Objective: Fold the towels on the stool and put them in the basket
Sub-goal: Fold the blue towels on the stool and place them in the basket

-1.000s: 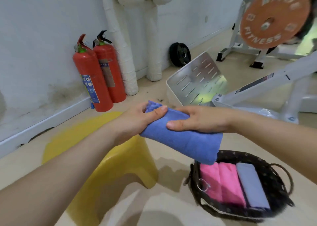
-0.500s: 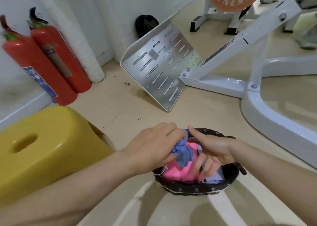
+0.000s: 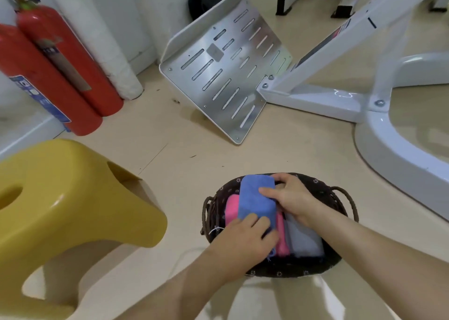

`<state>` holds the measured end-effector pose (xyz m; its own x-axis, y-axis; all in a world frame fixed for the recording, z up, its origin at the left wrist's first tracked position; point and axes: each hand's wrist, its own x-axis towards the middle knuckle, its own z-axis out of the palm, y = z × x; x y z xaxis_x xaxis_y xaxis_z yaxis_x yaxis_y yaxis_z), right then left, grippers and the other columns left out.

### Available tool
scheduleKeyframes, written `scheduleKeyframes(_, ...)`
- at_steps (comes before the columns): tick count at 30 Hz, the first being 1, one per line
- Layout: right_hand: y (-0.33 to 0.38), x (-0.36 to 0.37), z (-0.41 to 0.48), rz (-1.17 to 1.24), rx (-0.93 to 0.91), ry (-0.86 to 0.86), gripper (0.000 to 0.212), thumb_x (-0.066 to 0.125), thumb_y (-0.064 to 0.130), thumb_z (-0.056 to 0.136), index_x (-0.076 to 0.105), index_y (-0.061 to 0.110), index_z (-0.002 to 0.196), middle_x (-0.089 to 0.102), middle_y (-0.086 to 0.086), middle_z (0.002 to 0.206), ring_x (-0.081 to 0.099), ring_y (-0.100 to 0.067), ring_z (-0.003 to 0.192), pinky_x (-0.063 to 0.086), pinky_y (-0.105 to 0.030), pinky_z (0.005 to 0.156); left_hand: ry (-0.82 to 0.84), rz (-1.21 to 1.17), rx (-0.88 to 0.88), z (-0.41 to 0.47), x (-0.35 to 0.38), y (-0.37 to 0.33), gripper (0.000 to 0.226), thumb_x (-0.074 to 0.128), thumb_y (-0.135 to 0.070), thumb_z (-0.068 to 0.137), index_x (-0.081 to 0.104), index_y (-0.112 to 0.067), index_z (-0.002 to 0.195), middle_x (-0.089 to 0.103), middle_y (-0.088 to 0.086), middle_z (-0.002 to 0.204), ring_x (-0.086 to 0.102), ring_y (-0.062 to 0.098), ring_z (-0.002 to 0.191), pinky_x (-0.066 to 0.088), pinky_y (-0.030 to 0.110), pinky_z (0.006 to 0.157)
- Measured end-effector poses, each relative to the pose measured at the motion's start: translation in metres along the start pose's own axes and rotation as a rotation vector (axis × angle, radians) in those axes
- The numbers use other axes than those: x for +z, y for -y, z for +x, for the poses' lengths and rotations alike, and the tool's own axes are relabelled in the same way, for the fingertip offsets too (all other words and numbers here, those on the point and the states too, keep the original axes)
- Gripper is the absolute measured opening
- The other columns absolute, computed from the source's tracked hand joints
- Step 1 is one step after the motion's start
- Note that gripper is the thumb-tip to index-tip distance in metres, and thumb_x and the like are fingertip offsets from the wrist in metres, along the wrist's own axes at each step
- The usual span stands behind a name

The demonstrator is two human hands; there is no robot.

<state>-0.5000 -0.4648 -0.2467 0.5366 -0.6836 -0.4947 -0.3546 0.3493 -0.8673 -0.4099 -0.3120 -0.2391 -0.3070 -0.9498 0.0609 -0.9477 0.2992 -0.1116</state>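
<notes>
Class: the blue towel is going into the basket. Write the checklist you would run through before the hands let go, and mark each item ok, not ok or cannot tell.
1. The blue towel is folded: ok, a compact block.
2. It lies within the rim of the basket: ok, resting on the pink towel.
3. The pink towel and grey towel are tidy: ok, folded, side by side.
4. Grip is even: ok, the left hand holds the near end, the right hand the far end.
5. The stool has no towels left: cannot tell, its left part is out of frame.

Left hand (image 3: 245,237) hides the near end of the blue towel (image 3: 255,198).
</notes>
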Motion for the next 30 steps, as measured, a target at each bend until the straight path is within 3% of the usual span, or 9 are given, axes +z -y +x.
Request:
scheduleKeyframes(3, -0.015, 0.008, 0.007, -0.187, -0.102, -0.102, 0.022, 0.07, 0.006, 0.081, 0.057, 0.007, 0.099, 0.054, -0.007, 0.065, 0.049, -0.011, 0.057, 0.044, -0.02, 0.053, 0.07, -0.031, -0.049, 0.002, 0.02, -0.002, 0.029, 0.039, -0.005, 0.07, 0.058, -0.016, 0.09, 0.05, 0.002, 0.076, 0.044, 0.02, 0.061, 0.04, 0.03, 0.045)
scheduleKeyframes(7, -0.036, 0.018, 0.016, -0.402, -0.165, -0.12, 0.022, 0.068, 0.014, 0.083, 0.055, 0.015, 0.099, 0.063, -0.007, 0.082, 0.059, -0.026, 0.077, 0.052, -0.043, 0.077, 0.199, -0.181, -0.134, 0.006, 0.031, -0.009, 0.031, 0.036, -0.008, 0.07, 0.064, -0.015, 0.084, 0.053, 0.004, 0.077, 0.049, 0.022, 0.061, 0.039, 0.029, 0.041)
scheduleKeyframes(13, -0.04, 0.025, 0.012, -0.736, -0.339, -0.236, 0.039, 0.07, 0.025, 0.08, 0.046, 0.02, 0.11, 0.047, 0.001, 0.101, 0.055, -0.023, 0.082, 0.049, -0.04, 0.068, 0.197, -0.695, -0.354, 0.019, 0.016, 0.012, 0.019, 0.064, -0.028, 0.082, 0.066, -0.015, 0.096, 0.056, 0.002, 0.091, 0.05, 0.017, 0.085, 0.039, 0.027, 0.073)
scheduleKeyframes(16, -0.035, 0.026, 0.006, -0.824, -0.497, -0.282, 0.034, 0.069, 0.023, 0.079, 0.051, 0.018, 0.107, 0.037, 0.004, 0.104, 0.048, -0.019, 0.083, 0.045, -0.036, 0.062, 0.083, -0.576, -0.448, 0.014, 0.021, 0.023, 0.043, 0.068, -0.038, 0.079, 0.057, -0.017, 0.115, 0.047, -0.003, 0.116, 0.042, 0.014, 0.109, 0.039, 0.026, 0.092)
scheduleKeyframes(20, -0.035, 0.023, 0.001, -1.051, -0.659, -0.11, 0.016, 0.059, 0.014, 0.083, 0.064, 0.007, 0.097, 0.054, -0.007, 0.095, 0.056, -0.025, 0.079, 0.053, -0.039, 0.066, 0.21, -0.485, -0.425, 0.013, 0.035, 0.025, 0.094, 0.068, -0.047, 0.077, 0.021, -0.01, 0.149, 0.014, 0.003, 0.158, 0.013, 0.017, 0.145, 0.019, 0.03, 0.117)
scheduleKeyframes(23, -0.035, 0.014, -0.009, -1.313, -0.611, 0.054, 0.059, 0.078, 0.035, 0.065, 0.064, 0.003, 0.113, 0.062, -0.014, 0.113, 0.062, -0.029, 0.099, 0.051, -0.033, 0.089, 0.36, -0.352, -0.43, 0.019, 0.037, 0.033, 0.109, 0.062, -0.057, 0.08, -0.004, -0.008, 0.152, -0.009, 0.007, 0.161, -0.008, 0.019, 0.148, 0.006, 0.037, 0.12)
scheduleKeyframes(26, -0.034, 0.019, -0.014, -1.637, -0.561, 0.095, 0.092, 0.087, 0.055, 0.037, 0.07, -0.004, 0.105, 0.072, -0.015, 0.102, 0.069, -0.028, 0.096, 0.041, -0.032, 0.095, 0.493, -0.272, -0.438, 0.028, 0.039, 0.036, 0.116, 0.059, -0.066, 0.077, -0.007, -0.005, 0.151, -0.013, 0.011, 0.16, -0.009, 0.023, 0.148, 0.004, 0.044, 0.119)
scheduleKeyframes(28, -0.035, 0.022, -0.012, -1.595, -0.516, 0.122, 0.099, 0.085, 0.048, 0.053, 0.054, -0.009, 0.127, 0.059, -0.021, 0.13, 0.056, -0.026, 0.122, 0.034, -0.029, 0.106, 0.546, -0.261, -0.45, 0.032, 0.042, 0.037, 0.118, 0.057, -0.069, 0.077, -0.008, -0.005, 0.151, -0.014, 0.011, 0.16, -0.01, 0.023, 0.148, 0.003, 0.047, 0.119)
scheduleKeyframes(30, -0.035, 0.023, -0.009, -1.469, -0.384, 0.181, 0.092, 0.068, 0.034, 0.083, 0.014, 0.002, 0.15, 0.015, -0.015, 0.159, 0.018, -0.02, 0.147, 0.017, -0.023, 0.115, 0.57, -0.271, -0.459, 0.033, 0.044, 0.039, 0.117, 0.053, -0.071, 0.077, -0.009, -0.006, 0.151, -0.015, 0.011, 0.16, -0.011, 0.023, 0.148, 0.002, 0.047, 0.118)
